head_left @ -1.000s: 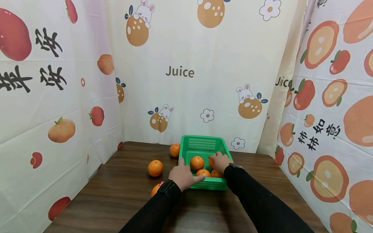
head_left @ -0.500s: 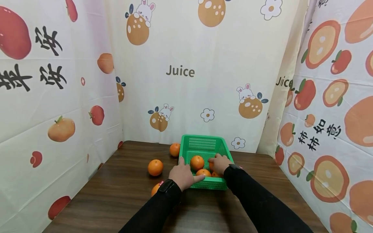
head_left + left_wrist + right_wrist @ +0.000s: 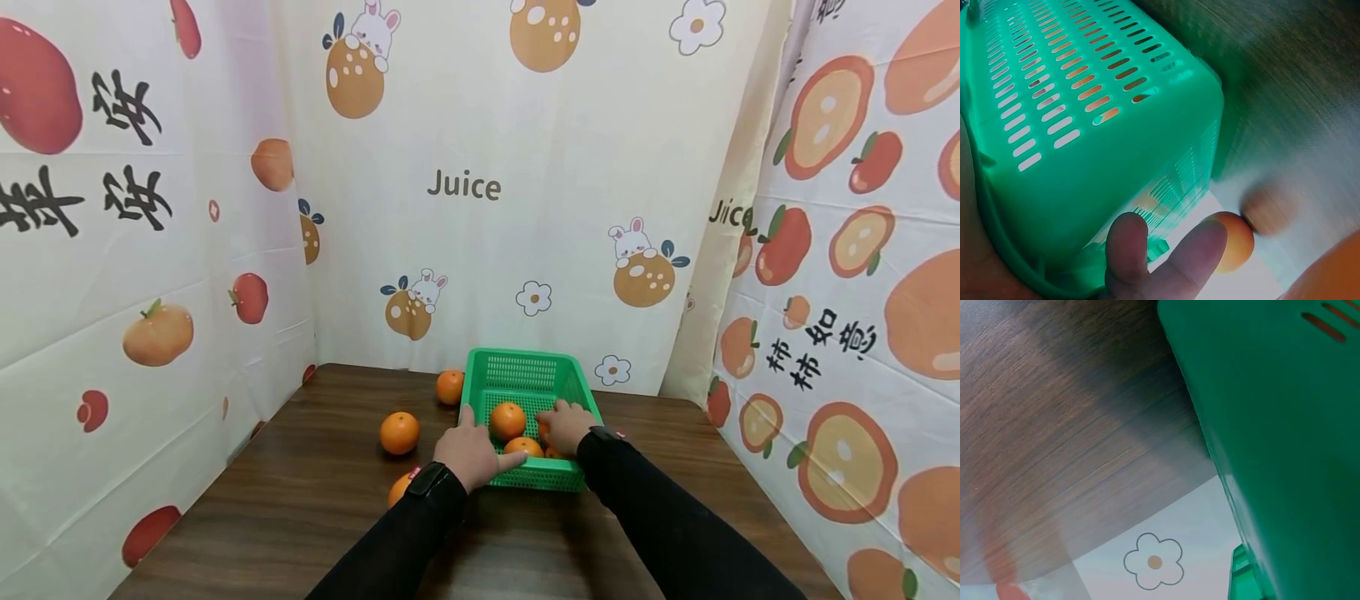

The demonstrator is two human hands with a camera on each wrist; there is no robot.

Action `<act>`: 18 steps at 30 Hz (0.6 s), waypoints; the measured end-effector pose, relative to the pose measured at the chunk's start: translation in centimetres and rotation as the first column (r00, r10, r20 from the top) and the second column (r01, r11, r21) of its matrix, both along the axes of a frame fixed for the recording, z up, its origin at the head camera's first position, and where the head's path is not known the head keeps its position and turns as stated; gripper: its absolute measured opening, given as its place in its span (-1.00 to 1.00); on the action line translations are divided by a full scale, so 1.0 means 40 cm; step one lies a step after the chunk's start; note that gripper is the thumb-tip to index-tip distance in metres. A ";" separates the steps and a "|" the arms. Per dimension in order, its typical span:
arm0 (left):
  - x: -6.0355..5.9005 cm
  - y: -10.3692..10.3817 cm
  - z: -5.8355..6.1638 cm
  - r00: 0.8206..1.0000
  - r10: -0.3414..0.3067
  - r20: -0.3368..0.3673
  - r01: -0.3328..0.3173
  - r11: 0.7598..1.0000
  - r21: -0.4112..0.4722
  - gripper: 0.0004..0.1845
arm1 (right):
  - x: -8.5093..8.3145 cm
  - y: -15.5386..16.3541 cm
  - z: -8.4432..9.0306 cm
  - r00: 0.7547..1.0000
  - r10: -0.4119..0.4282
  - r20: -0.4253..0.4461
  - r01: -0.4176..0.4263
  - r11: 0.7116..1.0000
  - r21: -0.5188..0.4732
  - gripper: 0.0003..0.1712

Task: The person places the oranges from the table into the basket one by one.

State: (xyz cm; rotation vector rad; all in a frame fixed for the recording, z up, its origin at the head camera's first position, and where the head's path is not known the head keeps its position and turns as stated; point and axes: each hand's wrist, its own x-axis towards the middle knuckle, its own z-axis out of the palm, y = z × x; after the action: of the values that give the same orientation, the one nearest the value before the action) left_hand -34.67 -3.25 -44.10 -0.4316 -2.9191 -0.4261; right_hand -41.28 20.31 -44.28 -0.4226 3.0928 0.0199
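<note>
A green plastic basket with slotted walls stands on the table. My left hand holds its front left corner, thumb along the front rim and index finger along the left rim. In the left wrist view, fingertips show outside the basket wall. My right hand reaches over the right side into the basket, its fingers curled over an orange that it partly hides. Another orange lies beside it, and one more orange sits near the front wall. The right wrist view shows only the basket's outside.
On the brown wooden table, left of the basket, lie a far orange, a middle orange and a near orange partly behind my left wrist. Fruit-printed curtains close off the back and both sides.
The right hand shifts slightly over the orange, and its fingers draw in a little. The left hand, the basket and the oranges outside it keep their places.
</note>
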 end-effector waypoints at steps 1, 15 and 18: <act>0.001 0.000 0.001 1.000 -0.001 0.001 0.001 1.000 0.000 0.04 | -0.001 0.000 -0.004 1.000 -0.001 -0.005 0.001 1.000 0.009 -0.51; -0.010 0.007 -0.019 1.000 0.017 -0.013 -0.017 1.000 0.012 0.08 | 0.040 -0.009 0.012 0.999 -0.049 0.015 0.050 0.998 -0.046 -0.35; -0.012 0.007 -0.021 1.000 0.017 -0.014 -0.017 1.000 0.020 0.08 | 0.050 -0.008 0.018 0.999 -0.051 0.002 0.051 0.998 -0.044 -0.35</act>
State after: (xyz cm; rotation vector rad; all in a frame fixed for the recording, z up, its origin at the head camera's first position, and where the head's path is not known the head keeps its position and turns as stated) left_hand -35.15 -2.97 -44.96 -0.4054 -2.9004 -0.4470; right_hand -39.27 20.01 -43.54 -0.3449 3.1071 -0.0488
